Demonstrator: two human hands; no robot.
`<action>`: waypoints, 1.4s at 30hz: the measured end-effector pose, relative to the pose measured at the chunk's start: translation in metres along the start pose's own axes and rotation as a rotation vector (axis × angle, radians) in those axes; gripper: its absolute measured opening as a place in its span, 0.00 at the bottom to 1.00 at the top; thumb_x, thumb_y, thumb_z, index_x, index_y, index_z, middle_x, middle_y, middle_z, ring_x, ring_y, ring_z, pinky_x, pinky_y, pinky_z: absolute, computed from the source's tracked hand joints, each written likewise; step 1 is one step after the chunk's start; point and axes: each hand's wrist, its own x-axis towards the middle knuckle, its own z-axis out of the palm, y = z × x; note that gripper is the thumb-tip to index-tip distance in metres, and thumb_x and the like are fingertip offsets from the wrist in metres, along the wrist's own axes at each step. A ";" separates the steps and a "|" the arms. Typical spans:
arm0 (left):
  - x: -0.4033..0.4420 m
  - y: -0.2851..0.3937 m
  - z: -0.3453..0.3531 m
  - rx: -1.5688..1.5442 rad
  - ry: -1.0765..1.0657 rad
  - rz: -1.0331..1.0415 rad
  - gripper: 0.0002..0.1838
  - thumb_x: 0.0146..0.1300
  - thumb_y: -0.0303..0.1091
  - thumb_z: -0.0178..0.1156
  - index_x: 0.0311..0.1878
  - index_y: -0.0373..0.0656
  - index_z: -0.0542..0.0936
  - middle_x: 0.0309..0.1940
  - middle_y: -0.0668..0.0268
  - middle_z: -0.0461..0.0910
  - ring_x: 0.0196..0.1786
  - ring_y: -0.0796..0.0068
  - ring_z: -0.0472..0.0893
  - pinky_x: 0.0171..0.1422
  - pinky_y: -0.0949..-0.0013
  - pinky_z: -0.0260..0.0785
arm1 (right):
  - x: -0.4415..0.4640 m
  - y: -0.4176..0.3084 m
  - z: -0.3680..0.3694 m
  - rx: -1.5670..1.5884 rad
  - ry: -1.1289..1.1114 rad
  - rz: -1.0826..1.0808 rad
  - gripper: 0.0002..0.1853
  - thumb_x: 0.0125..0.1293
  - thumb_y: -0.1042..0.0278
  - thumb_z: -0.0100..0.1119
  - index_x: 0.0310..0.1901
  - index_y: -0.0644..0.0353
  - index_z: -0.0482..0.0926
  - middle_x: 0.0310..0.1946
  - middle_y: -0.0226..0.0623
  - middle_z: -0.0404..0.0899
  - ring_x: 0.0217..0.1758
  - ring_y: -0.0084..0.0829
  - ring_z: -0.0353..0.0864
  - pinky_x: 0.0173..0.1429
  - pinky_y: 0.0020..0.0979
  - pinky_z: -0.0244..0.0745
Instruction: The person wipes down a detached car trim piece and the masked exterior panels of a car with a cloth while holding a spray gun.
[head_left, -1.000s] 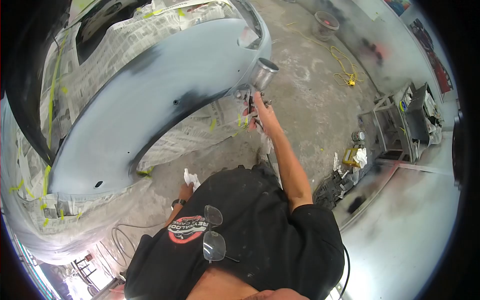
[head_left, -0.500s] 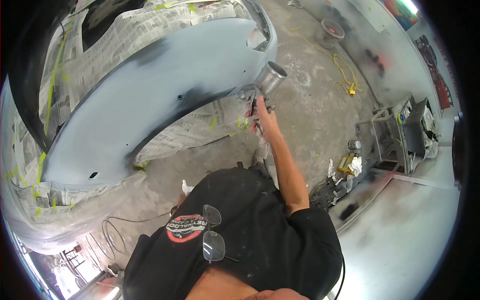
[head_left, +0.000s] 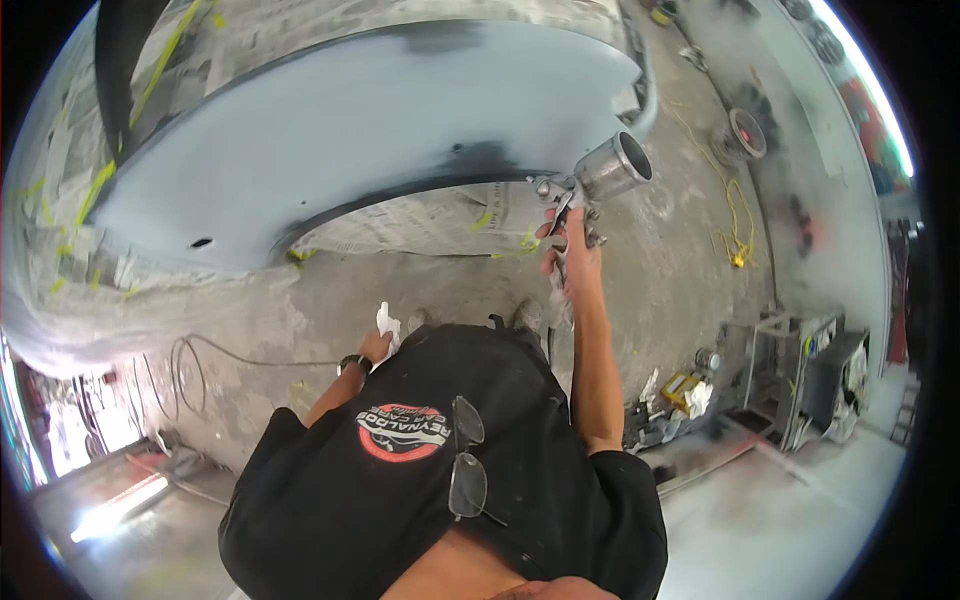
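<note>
Clasping the spray gun (head_left: 606, 172), right fingers (head_left: 576, 232) partly hide it; left fingers (head_left: 379, 346) clutch half-hidden white wad (head_left: 386, 320)

Grey floor (head_left: 440, 285) (pale in patches), looped hose (head_left: 262, 362), yellow cord (head_left: 738, 258), bucket (head_left: 729, 141), can (head_left: 707, 358).

Had the curved grey fender panel (head_left: 330, 130) ahead, with newspaper masking (head_left: 410, 227) below its arch (head_left: 400, 187)! Held the silver metal spray gun (head_left: 605, 172) in the right hand (head_left: 577, 250), near the arch's right end; gripped the crumpled white wad (head_left: 388, 322) in the left hand (head_left: 375, 346). Caught the looped dark hose (head_left: 270, 362) out left, on the grey concrete floor (head_left: 470, 285). Spotted, far right, the tangled yellow cable (head_left: 738, 235) nearer than the round plastic bucket (head_left: 730, 145), then the yellow boxy container (head_left: 680, 390) left of the grey metal frame (head_left: 757, 360).
</note>
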 end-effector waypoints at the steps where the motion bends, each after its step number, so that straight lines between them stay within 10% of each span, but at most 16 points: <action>1: 0.007 -0.015 0.008 0.034 0.012 0.052 0.33 0.68 0.54 0.53 0.50 0.24 0.82 0.51 0.29 0.80 0.60 0.31 0.79 0.64 0.41 0.70 | -0.008 0.001 0.011 -0.057 -0.029 0.013 0.30 0.79 0.38 0.49 0.55 0.62 0.80 0.36 0.37 0.84 0.16 0.24 0.72 0.21 0.27 0.67; 8: -0.021 -0.037 0.009 0.000 0.054 0.101 0.18 0.72 0.45 0.49 0.47 0.41 0.82 0.46 0.38 0.82 0.47 0.32 0.81 0.53 0.38 0.72 | -0.046 0.033 0.102 -0.117 -0.342 -0.067 0.25 0.80 0.46 0.52 0.57 0.63 0.80 0.39 0.33 0.84 0.18 0.19 0.75 0.23 0.25 0.71; 17: -0.056 -0.075 -0.005 -0.401 -0.018 -0.243 0.33 0.65 0.69 0.58 0.70 0.70 0.77 0.56 0.45 0.83 0.63 0.47 0.82 0.66 0.56 0.74 | -0.065 0.045 0.189 -0.191 -0.495 -0.122 0.20 0.75 0.53 0.65 0.49 0.66 0.79 0.23 0.27 0.75 0.19 0.18 0.73 0.23 0.28 0.72; 20: -0.024 -0.154 0.040 -0.071 -0.043 0.156 0.34 0.62 0.72 0.57 0.69 0.72 0.78 0.58 0.44 0.83 0.64 0.47 0.82 0.67 0.54 0.73 | -0.064 0.055 0.211 -0.284 -0.549 -0.132 0.22 0.75 0.51 0.64 0.51 0.66 0.79 0.30 0.31 0.80 0.18 0.20 0.75 0.23 0.26 0.71; 23: -0.055 -0.126 0.015 0.004 -0.062 0.123 0.32 0.64 0.71 0.56 0.68 0.74 0.79 0.60 0.44 0.81 0.65 0.45 0.80 0.69 0.53 0.72 | -0.066 0.063 0.228 -0.309 -0.621 -0.167 0.23 0.75 0.50 0.64 0.51 0.66 0.79 0.32 0.32 0.82 0.18 0.21 0.76 0.22 0.26 0.70; 29: -0.051 -0.110 0.019 -0.301 -0.048 -0.241 0.27 0.62 0.63 0.61 0.64 0.73 0.83 0.59 0.43 0.81 0.64 0.42 0.80 0.68 0.52 0.74 | -0.071 0.065 0.240 -0.359 -0.682 -0.179 0.22 0.74 0.50 0.66 0.51 0.65 0.80 0.22 0.28 0.75 0.17 0.19 0.74 0.22 0.27 0.69; 37: -0.035 -0.107 0.036 -0.348 0.045 -0.125 0.33 0.56 0.59 0.71 0.53 0.37 0.86 0.51 0.44 0.86 0.56 0.47 0.86 0.60 0.50 0.78 | -0.065 0.022 0.171 -0.213 -0.353 -0.151 0.24 0.81 0.47 0.51 0.55 0.64 0.79 0.39 0.36 0.85 0.17 0.23 0.74 0.22 0.26 0.69; 42: 0.004 -0.125 0.067 -0.239 0.130 -0.166 0.36 0.56 0.61 0.70 0.52 0.35 0.86 0.51 0.42 0.86 0.56 0.43 0.85 0.59 0.49 0.78 | -0.042 0.001 0.077 -0.058 -0.052 -0.152 0.28 0.81 0.40 0.46 0.56 0.61 0.77 0.40 0.37 0.84 0.18 0.25 0.73 0.22 0.27 0.69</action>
